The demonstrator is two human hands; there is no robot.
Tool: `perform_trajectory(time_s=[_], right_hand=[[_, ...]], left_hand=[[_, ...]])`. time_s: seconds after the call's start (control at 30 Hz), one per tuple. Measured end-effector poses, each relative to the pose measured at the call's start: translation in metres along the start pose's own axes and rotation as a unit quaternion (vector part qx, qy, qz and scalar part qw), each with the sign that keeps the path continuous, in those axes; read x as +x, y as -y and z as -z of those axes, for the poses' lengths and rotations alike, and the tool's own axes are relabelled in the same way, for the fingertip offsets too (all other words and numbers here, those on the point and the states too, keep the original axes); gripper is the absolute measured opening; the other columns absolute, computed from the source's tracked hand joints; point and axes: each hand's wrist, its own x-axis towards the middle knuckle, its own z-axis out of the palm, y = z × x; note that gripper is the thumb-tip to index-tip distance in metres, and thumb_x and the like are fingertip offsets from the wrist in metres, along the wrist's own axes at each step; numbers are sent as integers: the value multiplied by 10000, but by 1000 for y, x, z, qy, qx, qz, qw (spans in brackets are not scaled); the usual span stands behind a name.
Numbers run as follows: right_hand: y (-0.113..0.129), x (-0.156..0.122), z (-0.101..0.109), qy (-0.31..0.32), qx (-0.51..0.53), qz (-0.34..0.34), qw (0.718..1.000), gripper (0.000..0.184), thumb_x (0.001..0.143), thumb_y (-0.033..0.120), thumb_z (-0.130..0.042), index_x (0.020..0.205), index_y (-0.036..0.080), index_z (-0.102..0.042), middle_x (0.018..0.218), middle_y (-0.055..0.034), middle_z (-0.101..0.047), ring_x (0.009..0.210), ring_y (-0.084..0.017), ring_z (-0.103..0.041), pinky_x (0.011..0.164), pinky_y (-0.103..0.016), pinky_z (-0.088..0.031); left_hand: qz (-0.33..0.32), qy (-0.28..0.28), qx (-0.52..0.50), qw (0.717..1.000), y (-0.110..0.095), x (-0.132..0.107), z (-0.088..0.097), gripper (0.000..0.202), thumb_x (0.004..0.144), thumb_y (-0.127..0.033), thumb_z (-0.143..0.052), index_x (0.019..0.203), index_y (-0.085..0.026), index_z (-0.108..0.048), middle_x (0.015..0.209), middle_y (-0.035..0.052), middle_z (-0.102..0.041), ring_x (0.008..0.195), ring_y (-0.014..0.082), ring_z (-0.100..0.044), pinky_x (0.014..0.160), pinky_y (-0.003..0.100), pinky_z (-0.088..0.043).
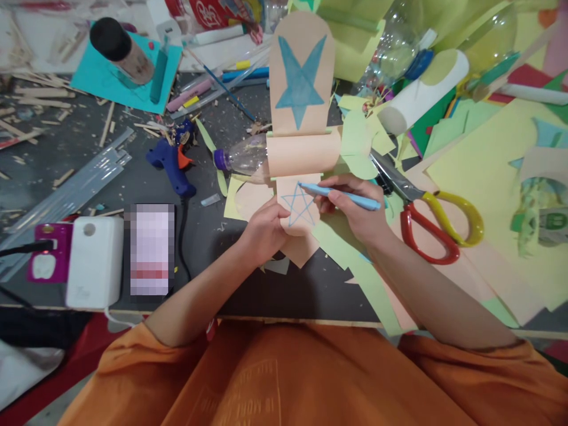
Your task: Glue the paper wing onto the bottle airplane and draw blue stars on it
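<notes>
My right hand [355, 213] is closed round a light blue pen [341, 196], whose tip rests at the top of a star outline drawn on a peach paper flap [300, 216]. My left hand [264, 231] pinches that flap's left edge and holds it flat. The flap hangs from a plastic bottle [242, 157] wrapped in peach paper [304, 152]. A second peach flap [302, 71] stands out on the far side and bears a filled blue star.
Red and yellow scissors [426, 219] lie right of my right hand. A blue glue gun [171, 165], glue sticks [66, 195], a white charger [93, 263] and a phone [151, 248] lie at left. Coloured paper scraps [488, 160] cover the right side. A white roll [421, 92] lies at the back.
</notes>
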Motion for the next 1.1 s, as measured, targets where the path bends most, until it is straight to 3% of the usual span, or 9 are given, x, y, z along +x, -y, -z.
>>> perform_trajectory(time_s=[0.3,0.57,0.77,0.87,1.1], right_hand=[[-2,-3,-1,2,-2,-5,1000,105,849,319,-774,903,231,-784,722,14,-736,602,-130,-689,595,-287,-619],[2,-5,-3,4,19,-5,1000,41,809,214,-758,821,225,-796,696,7,-764,582,-131,-701,577,-273,-625],[3,-4,-2,-49,28,-5,998,51,814,244,-751,830,235,-799,677,8,-762,559,-127,-681,539,-263,-589],[3,-4,-2,-36,19,-17,999,50,811,269,-769,841,241,-797,669,12,-741,607,-143,-705,565,-279,-597],[1,-4,-4,-22,32,1,999,33,823,228,-776,830,245,-804,668,18,-743,580,-131,-695,545,-269,-591]], left_hand=[[-6,4,1,1000,1,-1,-2,351,623,-198,-636,968,-181,-695,909,53,-745,975,257,-702,950,358,-493],[-1,2,3,1000,2,0,2,291,629,-193,-643,908,-164,-721,901,57,-754,931,247,-698,928,349,-494],[-3,-11,13,1000,2,0,3,354,656,-196,-636,1007,-181,-683,963,40,-746,996,239,-678,927,330,-465],[-7,8,7,1000,3,0,2,348,649,-208,-631,990,-177,-691,948,55,-755,1035,267,-688,966,350,-468],[-2,-7,6,1000,2,0,2,309,649,-178,-626,946,-161,-713,929,57,-756,960,243,-691,907,331,-489]])
